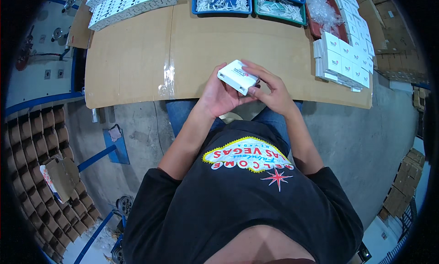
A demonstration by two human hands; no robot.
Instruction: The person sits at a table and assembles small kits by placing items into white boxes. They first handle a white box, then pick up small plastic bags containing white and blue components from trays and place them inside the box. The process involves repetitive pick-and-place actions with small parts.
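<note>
A flat, small white cardboard box (238, 76) with a small printed mark sits tilted in the middle of the frame, held in both hands. The left hand (212, 97) cups it from the left, palm turned up and fingers beneath; the right hand (274, 90) pinches its right end, thumb at the near corner and fingers over the top.

The table (128, 58), covered in brown cardboard with a taped seam, has its front edge bowing across the frame just below the box. Bare cardboard stretches left of the hands to the table's left edge and above them toward the trays, leaving wide room there. On the right, the room narrows at a stepped stack of white boxes (343, 62) near the table's right edge; a long block of white boxes with dark marks (132, 7) bounds the upper left.

At the top centre, a blue plastic tray (222, 13) holds a heap of thin white pieces (222, 2). Just beside it, a green plastic tray (281, 20) holds similar slender white pieces (276, 8). Further right, a dark red plastic tray (314, 29) carries crumpled clear plastic bags (324, 12), its right side close to more white boxes
</note>
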